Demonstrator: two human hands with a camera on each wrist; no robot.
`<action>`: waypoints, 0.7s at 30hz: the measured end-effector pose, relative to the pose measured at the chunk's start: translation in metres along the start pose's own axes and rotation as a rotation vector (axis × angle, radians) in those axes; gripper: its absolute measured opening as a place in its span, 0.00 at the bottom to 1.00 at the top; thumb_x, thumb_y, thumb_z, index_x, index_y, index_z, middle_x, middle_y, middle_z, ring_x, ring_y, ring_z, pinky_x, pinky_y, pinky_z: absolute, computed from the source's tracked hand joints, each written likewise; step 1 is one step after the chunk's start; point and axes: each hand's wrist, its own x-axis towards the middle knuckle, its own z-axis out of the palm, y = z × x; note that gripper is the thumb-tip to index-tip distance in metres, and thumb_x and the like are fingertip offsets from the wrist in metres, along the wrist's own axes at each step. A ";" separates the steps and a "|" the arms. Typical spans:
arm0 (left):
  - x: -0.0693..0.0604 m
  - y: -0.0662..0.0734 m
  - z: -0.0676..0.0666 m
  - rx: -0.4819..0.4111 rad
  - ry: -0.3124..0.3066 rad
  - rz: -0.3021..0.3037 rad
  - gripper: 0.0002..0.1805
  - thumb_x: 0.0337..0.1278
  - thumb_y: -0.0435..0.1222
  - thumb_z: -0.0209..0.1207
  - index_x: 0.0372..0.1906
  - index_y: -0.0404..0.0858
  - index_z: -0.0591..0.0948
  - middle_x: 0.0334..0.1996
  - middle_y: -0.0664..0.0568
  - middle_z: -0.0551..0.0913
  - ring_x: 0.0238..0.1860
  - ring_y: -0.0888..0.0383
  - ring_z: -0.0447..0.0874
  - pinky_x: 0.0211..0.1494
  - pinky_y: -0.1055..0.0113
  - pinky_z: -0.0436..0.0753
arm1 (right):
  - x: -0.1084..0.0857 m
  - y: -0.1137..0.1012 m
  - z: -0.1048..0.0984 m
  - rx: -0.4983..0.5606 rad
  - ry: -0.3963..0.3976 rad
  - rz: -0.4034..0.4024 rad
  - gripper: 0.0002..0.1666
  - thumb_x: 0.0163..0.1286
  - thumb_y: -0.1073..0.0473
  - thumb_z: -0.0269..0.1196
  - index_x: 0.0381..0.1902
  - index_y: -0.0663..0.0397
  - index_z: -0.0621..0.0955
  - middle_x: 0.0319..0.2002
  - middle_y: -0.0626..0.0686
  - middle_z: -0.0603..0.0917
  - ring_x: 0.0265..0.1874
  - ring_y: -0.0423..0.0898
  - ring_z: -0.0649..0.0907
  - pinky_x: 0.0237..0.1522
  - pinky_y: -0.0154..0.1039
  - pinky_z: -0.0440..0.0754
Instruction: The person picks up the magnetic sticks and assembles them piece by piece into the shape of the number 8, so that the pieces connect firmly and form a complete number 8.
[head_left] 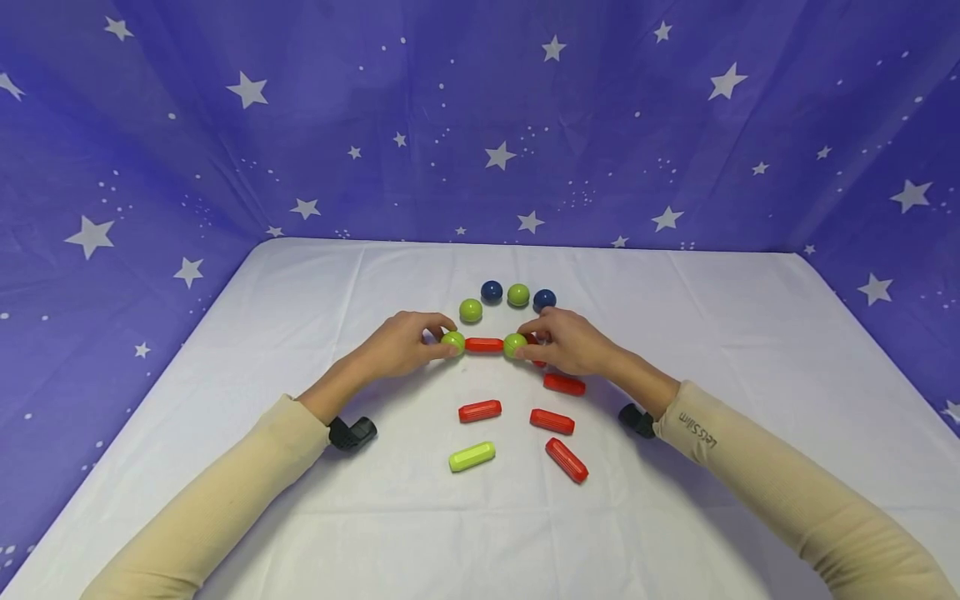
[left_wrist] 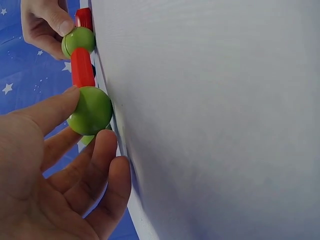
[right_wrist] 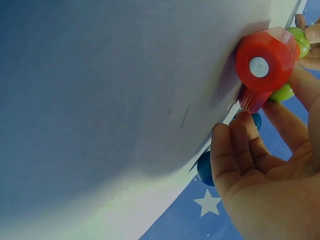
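A red rod [head_left: 484, 344] lies between two green balls, touching both. The left hand [head_left: 408, 343] pinches the left green ball [head_left: 453, 342] between thumb and fingers; in the left wrist view that ball [left_wrist: 91, 111] meets the rod [left_wrist: 82, 68] at one end. At the rod's other end the right hand [head_left: 573, 342] pinches the second green ball [head_left: 515, 346]. Another red rod, partly hidden by the right hand, lies beside that ball. The right wrist view has a red rod end [right_wrist: 265, 60] with a pale round tip close to the right hand [right_wrist: 270, 175].
Beyond the hands sit two blue balls [head_left: 491, 292] and two green balls [head_left: 471, 311]. Nearer lie several loose red rods [head_left: 552, 421] and a light green rod [head_left: 472, 457] on the white cloth [head_left: 360, 533]. A starry blue curtain [head_left: 420, 100] stands behind.
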 end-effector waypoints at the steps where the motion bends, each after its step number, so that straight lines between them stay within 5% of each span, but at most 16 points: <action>1: 0.000 0.000 0.000 -0.001 0.000 -0.001 0.20 0.61 0.44 0.66 0.55 0.41 0.82 0.40 0.52 0.84 0.35 0.57 0.79 0.40 0.61 0.75 | 0.000 0.000 0.000 0.000 -0.001 0.001 0.24 0.64 0.49 0.70 0.54 0.56 0.85 0.31 0.50 0.74 0.30 0.46 0.72 0.31 0.39 0.69; 10: -0.002 0.002 0.000 0.009 -0.007 -0.002 0.21 0.61 0.44 0.66 0.56 0.40 0.82 0.42 0.51 0.84 0.35 0.56 0.79 0.41 0.60 0.76 | 0.000 0.000 0.002 0.001 -0.004 0.005 0.23 0.65 0.50 0.70 0.54 0.56 0.85 0.31 0.51 0.74 0.31 0.46 0.72 0.32 0.40 0.69; 14: -0.001 0.005 -0.002 0.034 0.035 -0.006 0.21 0.60 0.44 0.66 0.55 0.39 0.82 0.44 0.48 0.84 0.39 0.53 0.80 0.44 0.58 0.76 | 0.000 0.001 0.002 0.002 -0.002 -0.001 0.23 0.65 0.50 0.70 0.53 0.56 0.85 0.31 0.51 0.74 0.30 0.46 0.72 0.31 0.40 0.69; 18: -0.005 0.014 -0.005 0.024 0.095 0.029 0.19 0.60 0.42 0.67 0.52 0.37 0.84 0.38 0.50 0.83 0.35 0.54 0.79 0.41 0.59 0.76 | 0.000 0.001 0.001 0.008 0.002 0.005 0.24 0.65 0.50 0.70 0.54 0.57 0.84 0.31 0.51 0.74 0.30 0.47 0.73 0.31 0.40 0.69; 21: -0.010 0.025 -0.004 -0.031 0.062 0.080 0.17 0.59 0.41 0.67 0.50 0.38 0.85 0.32 0.55 0.81 0.30 0.56 0.76 0.35 0.62 0.75 | 0.001 0.000 0.001 0.006 -0.002 0.020 0.24 0.65 0.49 0.70 0.54 0.56 0.84 0.32 0.51 0.74 0.31 0.47 0.73 0.32 0.40 0.70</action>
